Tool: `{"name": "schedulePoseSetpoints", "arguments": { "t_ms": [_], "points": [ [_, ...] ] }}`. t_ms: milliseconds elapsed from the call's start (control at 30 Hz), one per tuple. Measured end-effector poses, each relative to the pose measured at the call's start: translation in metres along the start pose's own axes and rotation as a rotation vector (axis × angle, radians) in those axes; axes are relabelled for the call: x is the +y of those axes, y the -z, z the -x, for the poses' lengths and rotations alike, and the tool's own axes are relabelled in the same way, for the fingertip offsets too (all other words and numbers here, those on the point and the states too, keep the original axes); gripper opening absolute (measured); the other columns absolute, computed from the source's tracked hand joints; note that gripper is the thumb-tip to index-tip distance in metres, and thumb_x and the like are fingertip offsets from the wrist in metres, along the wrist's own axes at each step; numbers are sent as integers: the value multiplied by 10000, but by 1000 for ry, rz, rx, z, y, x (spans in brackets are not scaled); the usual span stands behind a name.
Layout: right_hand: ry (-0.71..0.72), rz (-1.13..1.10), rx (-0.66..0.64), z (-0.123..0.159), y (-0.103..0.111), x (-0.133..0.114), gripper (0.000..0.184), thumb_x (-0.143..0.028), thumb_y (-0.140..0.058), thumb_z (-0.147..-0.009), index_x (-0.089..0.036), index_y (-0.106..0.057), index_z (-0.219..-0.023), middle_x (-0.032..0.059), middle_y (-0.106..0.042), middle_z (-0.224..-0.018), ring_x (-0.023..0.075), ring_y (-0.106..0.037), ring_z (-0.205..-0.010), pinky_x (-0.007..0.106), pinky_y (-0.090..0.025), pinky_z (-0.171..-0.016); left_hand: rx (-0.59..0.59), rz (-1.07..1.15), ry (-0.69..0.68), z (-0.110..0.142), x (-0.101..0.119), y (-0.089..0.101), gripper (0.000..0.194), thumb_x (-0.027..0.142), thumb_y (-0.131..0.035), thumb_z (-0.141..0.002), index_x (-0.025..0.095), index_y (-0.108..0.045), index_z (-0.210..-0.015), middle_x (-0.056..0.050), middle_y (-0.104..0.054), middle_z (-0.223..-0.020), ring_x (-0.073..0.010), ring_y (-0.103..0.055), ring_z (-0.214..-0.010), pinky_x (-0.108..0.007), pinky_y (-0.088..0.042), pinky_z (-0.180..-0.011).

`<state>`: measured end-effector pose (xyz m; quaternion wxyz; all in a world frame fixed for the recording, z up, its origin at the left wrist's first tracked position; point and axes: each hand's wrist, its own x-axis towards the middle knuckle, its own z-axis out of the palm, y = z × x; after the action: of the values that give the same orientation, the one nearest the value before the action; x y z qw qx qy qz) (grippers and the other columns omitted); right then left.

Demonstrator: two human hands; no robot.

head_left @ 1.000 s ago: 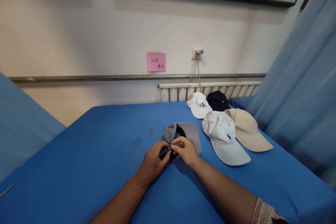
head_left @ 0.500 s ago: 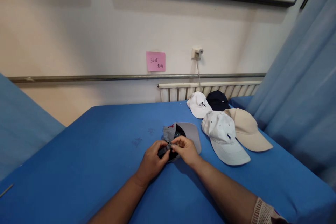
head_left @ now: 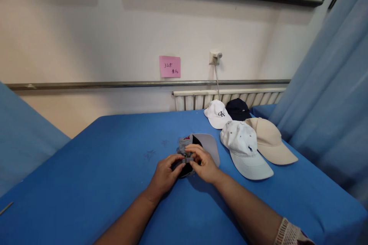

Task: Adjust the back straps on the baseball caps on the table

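A grey baseball cap (head_left: pixel 211 146) lies on its side on the blue-covered table, its brim pointing right and its dark inside partly showing. Across its back opening runs a grey adjusting strap (head_left: pixel 188 159) with a small buckle. My left hand (head_left: pixel 166 172) pinches the strap's left part between thumb and fingers. From the right, my right hand (head_left: pixel 204 165) pinches the strap's other part with thumb and index finger, close to the left fingertips. Both hands hide much of the cap's near side.
To the right rest a white cap with letters (head_left: pixel 217 114), a navy cap (head_left: pixel 238 109), a pale cap with a small dark emblem (head_left: pixel 244 149) and a beige cap (head_left: pixel 270 141). Behind the blue table (head_left: pixel 115 141) are a radiator (head_left: pixel 198 101) and a wall rail. Blue curtains (head_left: pixel 324 95) hang at both sides.
My right hand has shifted its grip on the strap, its fingers now reaching further over the cap. The strap is stretched more level between both hands. The other caps have stayed in place.
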<state>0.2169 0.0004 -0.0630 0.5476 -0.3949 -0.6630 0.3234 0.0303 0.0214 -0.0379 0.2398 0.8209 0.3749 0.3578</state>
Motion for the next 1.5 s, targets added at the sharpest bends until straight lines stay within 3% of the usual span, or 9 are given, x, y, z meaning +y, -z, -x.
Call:
{"name": "schedulePoseSetpoints", "arguments": {
  "t_ms": [167,533,733,900,1100,1200,1300,1400,1500],
  "points": [
    [227,208,-139,2,-2,-4,602,-12,-498,-771,-241,-531,-1326,75,-597,-1300,196,-546,-1231,423,-431,-1075,-26,66,47,0,1,-3,177,251,-553,-861,206,-687,-968,-25,-744,-917,-173,-692,-831,-303,-538,-803],
    [202,426,-89,4,-7,2,409,-77,-476,-866,-193,-512,-1257,113,-616,-1189,218,-595,-1126,394,-515,-965,55,-467,-207,4,4,-4,194,215,-512,-925,217,-644,-1066,-55,-734,-988,-207,-684,-900,-345,-515,-813],
    [212,454,-56,5,-10,6,334,-91,-479,-871,-180,-531,-1189,109,-633,-1107,221,-617,-1034,389,-531,-909,41,-571,-239,6,4,-5,198,221,-474,-948,202,-669,-978,-52,-745,-898,-205,-690,-810,-334,-511,-758],
    [227,459,-43,6,-12,2,349,-81,-484,-852,-164,-526,-1189,121,-635,-1102,230,-614,-1021,390,-529,-895,82,-447,-61,4,6,-5,205,260,-502,-904,201,-698,-891,-59,-743,-847,-206,-682,-780,-328,-503,-754],
    [205,469,-9,6,-15,-3,309,-98,-481,-872,-170,-537,-1167,120,-636,-1066,229,-616,-949,382,-533,-837,163,180,419,-4,-7,-8,202,340,-554,-804,158,-635,-771,-32,-684,-691,-172,-643,-613,-271,-503,-581],
    [216,464,-8,6,-13,0,309,-103,-491,-876,-176,-533,-1173,115,-633,-1067,227,-615,-954,372,-531,-833,106,277,349,-4,-7,-7,253,325,-574,-799,153,-646,-970,-47,-715,-835,-175,-670,-708,-292,-535,-671],
    [242,459,-22,6,-11,2,303,-101,-489,-878,-179,-530,-1168,109,-629,-1062,226,-612,-968,368,-528,-844,24,139,151,-2,-1,-2,342,284,-565,-825,225,-636,-1155,-50,-715,-1060,-190,-673,-914,-333,-518,-856],
    [246,451,-30,6,-11,3,291,-99,-491,-872,-181,-534,-1148,100,-626,-1033,219,-618,-948,359,-532,-833,-6,12,89,-1,4,3,224,303,-529,-867,233,-683,-1013,-32,-721,-988,-195,-660,-921,-323,-500,-859],
    [230,441,-16,6,-11,3,310,-91,-497,-858,-169,-527,-1156,102,-619,-1027,209,-625,-905,356,-541,-813,86,36,224,-1,3,5,268,384,-466,-916,186,-647,-909,-25,-696,-810,-177,-646,-731,-288,-503,-688]
  ]
}}
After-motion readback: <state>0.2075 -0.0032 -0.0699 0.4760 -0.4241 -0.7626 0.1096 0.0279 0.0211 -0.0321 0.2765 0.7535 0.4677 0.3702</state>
